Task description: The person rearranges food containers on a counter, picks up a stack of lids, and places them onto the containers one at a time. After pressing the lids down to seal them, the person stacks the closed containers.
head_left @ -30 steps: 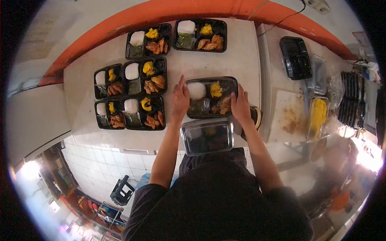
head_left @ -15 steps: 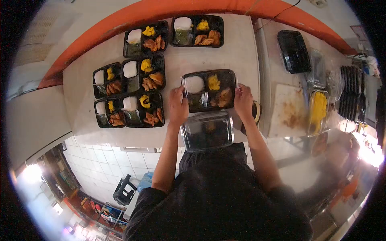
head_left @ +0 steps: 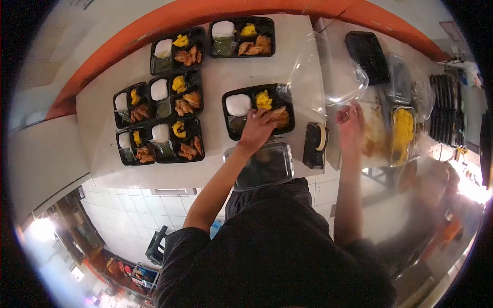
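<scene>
A black compartment meal tray (head_left: 228, 128) lies on the counter in front of me. In it are a white rice mound (head_left: 238, 105), yellow shredded food (head_left: 263, 100) and fried chicken pieces (head_left: 280, 118). My left hand (head_left: 258, 127) reaches over the tray, fingers stretched out and fingertips at the chicken. My right hand (head_left: 351, 123) is raised to the right, fingers closed on the edge of a clear plastic lid (head_left: 334, 98), which is tilted and blurred. Another clear lid (head_left: 267, 167) lies at the counter's front edge, below the tray.
Several filled meal trays (head_left: 177, 92) stand at the left and back. A black tape dispenser (head_left: 314, 146) sits right of the tray. Farther right are a black tray (head_left: 367, 56), a container of yellow food (head_left: 403, 131), stacked black trays (head_left: 446, 113) and a person (head_left: 429, 190).
My right hand has left the tray's side and moved right with the clear lid, which appeared to be on the tray before. My left hand has moved from the tray's left side onto the chicken.
</scene>
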A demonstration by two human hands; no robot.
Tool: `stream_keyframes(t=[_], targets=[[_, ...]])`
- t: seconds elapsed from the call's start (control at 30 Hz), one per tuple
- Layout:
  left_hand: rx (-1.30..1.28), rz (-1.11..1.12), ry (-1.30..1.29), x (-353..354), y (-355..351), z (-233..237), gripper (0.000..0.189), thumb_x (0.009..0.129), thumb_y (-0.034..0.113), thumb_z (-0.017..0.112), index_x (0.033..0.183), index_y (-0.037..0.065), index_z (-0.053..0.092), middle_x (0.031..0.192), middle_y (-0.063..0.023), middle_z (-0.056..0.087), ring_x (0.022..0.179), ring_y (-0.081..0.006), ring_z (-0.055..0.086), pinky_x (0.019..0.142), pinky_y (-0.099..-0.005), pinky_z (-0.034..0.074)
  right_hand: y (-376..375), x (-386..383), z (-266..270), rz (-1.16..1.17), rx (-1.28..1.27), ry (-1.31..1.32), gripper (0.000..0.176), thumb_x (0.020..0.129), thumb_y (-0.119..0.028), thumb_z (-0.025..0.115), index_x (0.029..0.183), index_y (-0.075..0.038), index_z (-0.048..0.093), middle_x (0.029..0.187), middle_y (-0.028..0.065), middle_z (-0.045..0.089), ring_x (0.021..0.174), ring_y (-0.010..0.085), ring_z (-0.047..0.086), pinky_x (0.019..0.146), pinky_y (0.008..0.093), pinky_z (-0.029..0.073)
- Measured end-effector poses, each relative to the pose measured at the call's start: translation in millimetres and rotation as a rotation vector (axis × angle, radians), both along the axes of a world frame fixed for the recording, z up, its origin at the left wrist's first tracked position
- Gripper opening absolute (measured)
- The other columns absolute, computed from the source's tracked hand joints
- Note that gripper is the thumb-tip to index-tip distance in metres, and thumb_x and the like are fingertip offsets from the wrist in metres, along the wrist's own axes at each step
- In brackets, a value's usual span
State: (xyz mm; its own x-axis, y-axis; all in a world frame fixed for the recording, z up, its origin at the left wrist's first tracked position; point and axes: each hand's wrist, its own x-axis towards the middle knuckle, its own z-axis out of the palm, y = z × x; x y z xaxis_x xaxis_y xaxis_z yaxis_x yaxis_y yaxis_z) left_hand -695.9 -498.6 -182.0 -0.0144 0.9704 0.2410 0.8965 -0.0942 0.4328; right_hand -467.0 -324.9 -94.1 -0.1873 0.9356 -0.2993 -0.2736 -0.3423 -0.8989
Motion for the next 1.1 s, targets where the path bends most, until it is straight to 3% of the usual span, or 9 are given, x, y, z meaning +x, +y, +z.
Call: stream_keyframes(t=[0.57,0.63,0.7,0.73,0.8,0.83,0.9,1.0,1.1], targets=[[-0.151,0.156,0.001,-11.1,-6.7,0.3,0.038,0.089,0.022,0.062,0.121,0.003,0.059,0.123,-0.0106,0.056,0.108,-0.0279,0.055,0.092,-0.0438,0.040,-38.0,-33.1,-26.7,0.185,-0.100,-0.214,0.021,0.102,-0.022,0.052,0.117,-0.008,0.054,0.086,0.0033,0.060,0.071,0.0134,0.059,0.064,0.0298,0.051],[0.080,0.429,0.101,-22.2,-26.6,9.4,0.037,0.092,0.022,0.060,0.124,0.003,0.059,0.125,-0.0119,0.057,0.106,-0.0242,0.058,0.092,-0.0407,0.043,-43.9,-44.8,-31.2,0.260,-0.056,-0.316,0.027,0.103,-0.026,0.051,0.121,-0.007,0.053,0.086,0.0036,0.060,0.069,0.0123,0.058,0.063,0.0277,0.050],[0.075,0.712,-1.033,-51.8,-62.0,-21.2,0.037,0.094,0.019,0.060,0.126,0.001,0.058,0.123,-0.0126,0.061,0.102,-0.0198,0.060,0.088,-0.0362,0.047,-51.8,-58.6,-41.3,0.323,0.003,-0.397,0.029,0.103,-0.027,0.050,0.123,-0.006,0.052,0.085,0.0037,0.059,0.068,0.0118,0.057,0.063,0.0274,0.049],[0.069,0.713,-1.032,-64.0,-75.2,-10.6,0.037,0.094,0.019,0.060,0.126,0.001,0.058,0.123,-0.0126,0.061,0.102,-0.0198,0.060,0.088,-0.0362,0.047,-57.8,-63.9,-48.9,0.390,0.057,-0.482,0.030,0.103,-0.027,0.050,0.125,-0.006,0.052,0.083,0.0038,0.058,0.068,0.0114,0.057,0.062,0.0270,0.049],[-0.132,0.691,-1.716,-77.0,-97.4,21.9,0.034,0.095,0.014,0.060,0.125,-0.001,0.059,0.118,-0.0109,0.064,0.099,-0.0170,0.060,0.083,-0.0316,0.049,-66.6,-76.5,-77.1,0.444,0.093,-0.584,0.031,0.103,-0.027,0.050,0.125,-0.005,0.051,0.083,0.0048,0.057,0.070,0.0133,0.057,0.063,0.0292,0.048],[-0.124,0.698,-1.712,-76.4,-98.1,23.7,0.034,0.095,0.014,0.060,0.125,-0.001,0.059,0.118,-0.0109,0.064,0.099,-0.0170,0.060,0.083,-0.0316,0.049,-66.3,-85.4,-84.6,0.489,0.147,-0.680,0.032,0.103,-0.027,0.050,0.125,-0.004,0.051,0.082,0.0059,0.057,0.072,0.0151,0.058,0.065,0.0314,0.048],[-0.259,0.686,-0.944,-71.0,-98.3,25.2,0.034,0.093,0.011,0.062,0.124,-0.004,0.057,0.109,-0.0126,0.065,0.094,-0.0221,0.061,0.081,-0.0354,0.050,-68.7,-93.8,-92.2,0.497,0.318,-0.822,0.032,0.102,-0.024,0.051,0.125,-0.002,0.050,0.090,0.0111,0.056,0.077,0.0194,0.058,0.069,0.0352,0.048],[-0.202,0.756,-0.479,-71.9,-96.8,-2.9,0.034,0.095,0.012,0.061,0.124,-0.004,0.055,0.100,-0.0151,0.062,0.091,-0.0280,0.060,0.080,-0.0393,0.048,-72.6,-100.6,-96.2,0.516,0.462,-0.966,0.033,0.101,-0.023,0.051,0.125,-0.001,0.049,0.105,0.0186,0.055,0.088,0.0260,0.058,0.076,0.0401,0.047],[-0.127,0.815,-0.456,-63.1,-90.0,-16.1,0.034,0.097,0.013,0.058,0.126,-0.004,0.054,0.095,-0.0180,0.057,0.091,-0.0332,0.057,0.080,-0.0429,0.046,-76.9,-100.9,-110.3,0.481,0.520,-0.973,0.039,0.101,-0.029,0.051,0.127,0.000,0.050,0.108,0.0191,0.056,0.095,0.0305,0.057,0.083,0.0414,0.046]])
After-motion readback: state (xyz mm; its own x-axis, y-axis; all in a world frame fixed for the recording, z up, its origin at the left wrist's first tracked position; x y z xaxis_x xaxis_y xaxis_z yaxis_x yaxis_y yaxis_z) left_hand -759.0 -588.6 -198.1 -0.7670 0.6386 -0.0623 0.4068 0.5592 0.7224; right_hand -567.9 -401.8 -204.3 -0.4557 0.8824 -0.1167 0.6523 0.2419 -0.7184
